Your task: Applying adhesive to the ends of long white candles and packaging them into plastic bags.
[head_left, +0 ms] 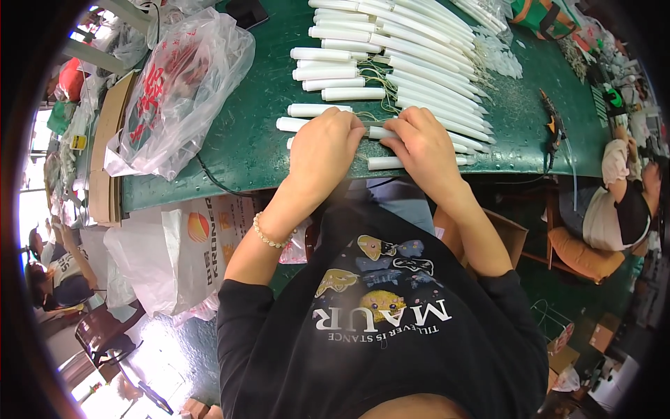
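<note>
My two hands work at the near edge of the green table [244, 150]. My left hand [322, 150] is curled down over a white tube [375, 132], fingers folded shut around its middle, so the tube shows only where it comes out on either side. A bead bracelet [269, 237] sits on that wrist. My right hand [422, 146] lies just beside the left, its fingers [401, 133] bent and pinched onto the same tube; I cannot tell how tightly they close underneath.

Just below my right hand lies one loose white tube [391, 163], close to the table's edge. Two more tube ends [307, 109] stick out to the left of my left hand, one above the other.

Beyond my hands the tubes lie in a fanned pile [412, 56]. On its left side I count about nine blunt ends in a stepped row; the rest overlap too much to count. Thin yellowish wires [386, 105] trail from some of them.

To the right, one pair of cutters [553, 129] with dark handles rests on the table, well apart from my hands.

To the left sits one clear plastic bag [185, 84] with red printing, crumpled and puffed; what is in it I cannot make out. Below the table edge stands one white plastic sack [185, 255], its contents hidden. At the far top edge lies one dark phone [246, 10].

At the right, another person [618, 206] sits on an orange seat.
</note>
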`<state>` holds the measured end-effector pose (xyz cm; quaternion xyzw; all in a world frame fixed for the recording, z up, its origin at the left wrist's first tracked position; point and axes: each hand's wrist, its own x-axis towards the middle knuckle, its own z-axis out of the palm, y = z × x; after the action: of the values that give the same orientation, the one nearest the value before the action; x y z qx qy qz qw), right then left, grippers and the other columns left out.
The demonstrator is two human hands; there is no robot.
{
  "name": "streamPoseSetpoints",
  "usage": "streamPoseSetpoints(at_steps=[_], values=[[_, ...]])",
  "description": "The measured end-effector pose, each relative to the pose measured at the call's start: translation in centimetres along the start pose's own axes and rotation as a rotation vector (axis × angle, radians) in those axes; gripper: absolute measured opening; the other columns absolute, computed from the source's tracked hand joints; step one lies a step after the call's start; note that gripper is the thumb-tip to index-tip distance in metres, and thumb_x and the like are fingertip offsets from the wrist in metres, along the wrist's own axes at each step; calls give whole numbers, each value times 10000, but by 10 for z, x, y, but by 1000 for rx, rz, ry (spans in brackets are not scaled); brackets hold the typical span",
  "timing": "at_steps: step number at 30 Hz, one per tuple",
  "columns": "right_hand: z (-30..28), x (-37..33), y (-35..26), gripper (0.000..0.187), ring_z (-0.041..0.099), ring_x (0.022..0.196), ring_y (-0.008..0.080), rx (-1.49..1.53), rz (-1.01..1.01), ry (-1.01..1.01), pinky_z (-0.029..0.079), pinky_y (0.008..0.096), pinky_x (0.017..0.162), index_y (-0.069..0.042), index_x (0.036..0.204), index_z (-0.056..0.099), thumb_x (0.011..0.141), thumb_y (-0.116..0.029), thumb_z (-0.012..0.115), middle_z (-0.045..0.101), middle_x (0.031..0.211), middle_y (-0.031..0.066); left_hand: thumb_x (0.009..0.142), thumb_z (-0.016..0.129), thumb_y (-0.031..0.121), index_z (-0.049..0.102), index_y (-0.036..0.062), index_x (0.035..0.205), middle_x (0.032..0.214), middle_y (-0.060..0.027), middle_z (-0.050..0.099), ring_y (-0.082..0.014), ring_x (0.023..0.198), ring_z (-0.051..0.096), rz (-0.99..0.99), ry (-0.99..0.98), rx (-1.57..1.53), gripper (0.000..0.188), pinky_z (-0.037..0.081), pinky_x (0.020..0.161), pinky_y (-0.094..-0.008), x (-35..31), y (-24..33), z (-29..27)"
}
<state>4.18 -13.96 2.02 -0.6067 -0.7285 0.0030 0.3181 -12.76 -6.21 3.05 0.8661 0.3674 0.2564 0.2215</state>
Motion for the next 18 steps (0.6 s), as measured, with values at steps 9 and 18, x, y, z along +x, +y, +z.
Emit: streamPoseSetpoints(at_steps=[9, 18], values=[[2, 1, -5, 210, 548, 801, 276, -9, -3, 126, 452, 370, 678, -26, 920, 646, 731, -79, 721, 550, 843, 85, 925, 564, 145, 666, -27, 1051, 673, -17, 610, -44, 497, 463, -425, -405, -636, 236, 366, 441, -214, 11, -1, -19], [-1, 5, -7, 198, 556, 782, 273, -2, 25, 141, 453, 368, 670, -29, 910, 651, 735, -87, 723, 557, 826, 80, 918, 591, 150, 650, -26, 1018, 633, -20, 609, -37, 461, 466, -427, -198, -599, 211, 357, 420, -194, 6, 4, -18]])
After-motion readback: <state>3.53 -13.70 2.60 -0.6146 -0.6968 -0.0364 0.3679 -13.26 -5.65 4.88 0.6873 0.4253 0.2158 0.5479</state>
